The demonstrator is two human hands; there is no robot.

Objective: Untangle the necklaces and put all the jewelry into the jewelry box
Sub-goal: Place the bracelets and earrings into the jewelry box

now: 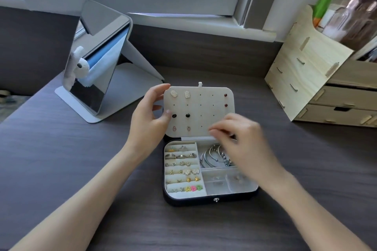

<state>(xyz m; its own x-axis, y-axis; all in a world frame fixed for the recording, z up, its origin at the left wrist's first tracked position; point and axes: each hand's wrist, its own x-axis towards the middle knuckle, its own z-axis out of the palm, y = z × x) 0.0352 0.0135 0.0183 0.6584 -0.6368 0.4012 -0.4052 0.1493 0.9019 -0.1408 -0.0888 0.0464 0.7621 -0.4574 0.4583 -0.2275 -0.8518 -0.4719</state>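
A dark jewelry box lies open on the desk in front of me. Its cream earring panel stands upright with several studs pinned to it. My left hand holds the panel's left edge, thumb on the front and fingers behind. My right hand is blurred over the box's right side, fingers curled near the panel's lower edge; whether it holds anything I cannot tell. Rings and small earrings fill the left slots. Silver bangles lie in the upper right compartment. No necklace is visible.
A tilted standing mirror with a white plush on its edge stands at the back left. A wooden drawer organizer with bottles on top stands at the right. The dark wooden desk runs under a window sill.
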